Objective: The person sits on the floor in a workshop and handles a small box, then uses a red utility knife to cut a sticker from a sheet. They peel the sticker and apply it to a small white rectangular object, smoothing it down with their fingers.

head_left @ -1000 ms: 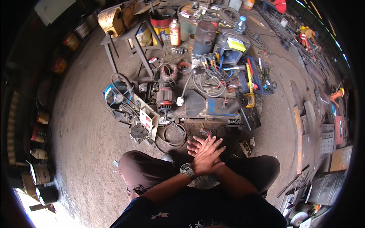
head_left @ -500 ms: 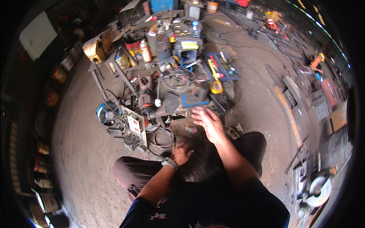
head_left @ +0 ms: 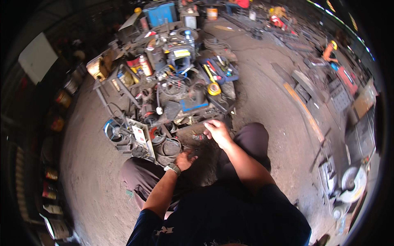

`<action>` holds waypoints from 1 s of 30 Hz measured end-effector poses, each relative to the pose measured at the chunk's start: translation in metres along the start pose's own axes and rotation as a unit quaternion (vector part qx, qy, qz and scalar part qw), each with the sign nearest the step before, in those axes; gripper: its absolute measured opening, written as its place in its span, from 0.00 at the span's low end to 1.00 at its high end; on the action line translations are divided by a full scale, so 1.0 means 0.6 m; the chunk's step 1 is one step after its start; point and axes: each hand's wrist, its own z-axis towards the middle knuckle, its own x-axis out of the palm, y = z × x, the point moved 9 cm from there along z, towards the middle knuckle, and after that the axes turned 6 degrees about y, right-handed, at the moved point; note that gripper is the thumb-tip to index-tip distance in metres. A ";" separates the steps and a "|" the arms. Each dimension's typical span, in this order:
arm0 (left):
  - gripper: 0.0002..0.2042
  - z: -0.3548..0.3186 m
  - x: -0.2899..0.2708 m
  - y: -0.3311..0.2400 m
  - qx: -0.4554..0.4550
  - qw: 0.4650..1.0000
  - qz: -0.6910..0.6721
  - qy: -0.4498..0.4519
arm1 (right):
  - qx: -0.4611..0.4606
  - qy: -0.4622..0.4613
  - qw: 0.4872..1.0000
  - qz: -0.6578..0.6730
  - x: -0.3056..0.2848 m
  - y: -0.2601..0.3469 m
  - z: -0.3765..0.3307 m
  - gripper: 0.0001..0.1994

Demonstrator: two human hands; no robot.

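Observation:
My left hand [head_left: 186, 160], with a watch [head_left: 172, 168] on its wrist, is low between my knees, beside coiled cable [head_left: 170, 146]. Its fingers are apart and hold nothing I can see. My right hand [head_left: 218, 133] is raised before my right knee, fingers curled in and nothing visible in them. Just left of it lies a small red-and-grey item [head_left: 199, 137]. Beyond the hands are a blue-edged plate [head_left: 194, 105], a grimy power tool [head_left: 148, 108] and a yellow tape measure [head_left: 214, 88].
A blue tool tray [head_left: 223, 73], a spray can [head_left: 145, 65] and a water bottle [head_left: 189, 37] stand among the clutter ahead. An open case with cables [head_left: 121, 133] is at left. A wooden strip [head_left: 303, 107] lies on the right floor; a disc-bladed machine [head_left: 352, 184] stands near right.
My right hand has gone from outstretched fingers to curled ones. My left hand stays low by the cable. The view has shifted, moving the clutter leftward in the picture.

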 end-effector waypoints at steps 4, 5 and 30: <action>0.31 0.013 0.036 -0.015 0.000 0.991 0.111 0.078 | -0.084 0.019 0.981 -0.174 0.010 -0.013 -0.021 0.43; 0.31 0.012 0.039 -0.025 -0.012 0.989 0.113 0.097 | -0.087 0.012 0.968 -0.237 0.009 -0.019 -0.030 0.46; 0.21 0.005 -0.050 -0.095 0.070 0.993 0.094 -0.023 | -0.299 -0.024 0.891 -0.342 0.033 0.172 -0.066 0.33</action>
